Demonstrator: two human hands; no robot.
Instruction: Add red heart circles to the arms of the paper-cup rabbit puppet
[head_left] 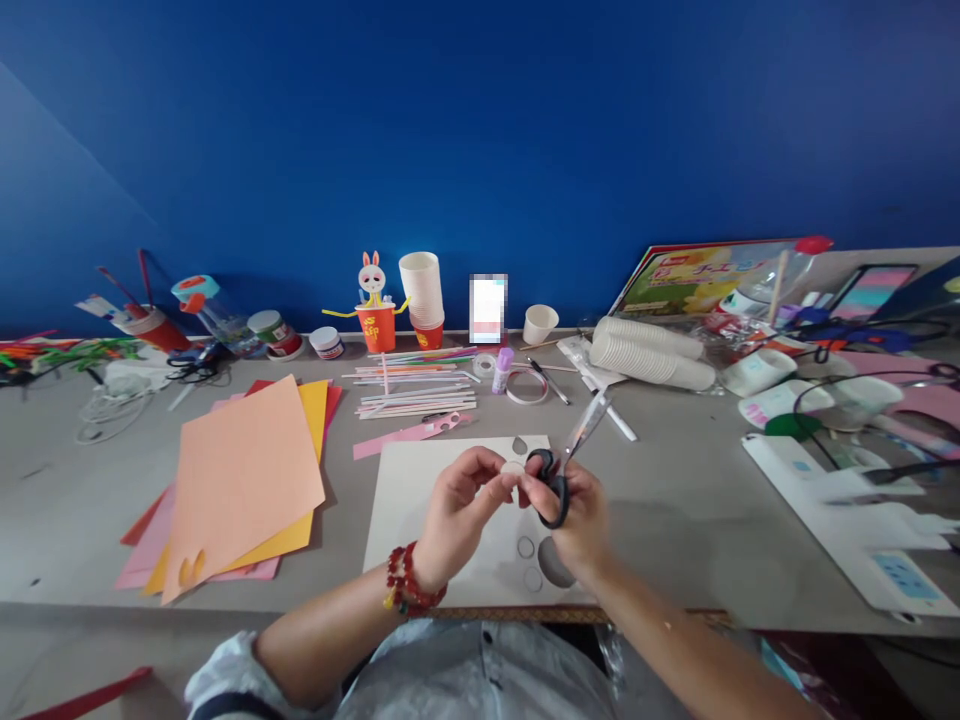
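Note:
My left hand (463, 508) pinches a small white paper disc (513, 468) between thumb and forefinger. The fingertips of my right hand (583, 520) meet the same disc from the other side. Black-handled scissors (585, 425) hang in my right hand, their blades pointing up and away from me. Below both hands lies a white paper sheet (397, 530). Near its right side are a large round cut-out (557, 564) and two small circle outlines (526, 547). A smaller cut-out (519, 445) shows by the sheet's far edge.
Coloured paper sheets (247, 470) are stacked at left. Beyond the white sheet lie straws (412, 400), a pink strip (409, 436), a glue stick (502, 372) and pens. A rabbit-topped orange cup (376, 328) and stacked cups (421, 290) stand behind; a power strip (847, 530) lies right.

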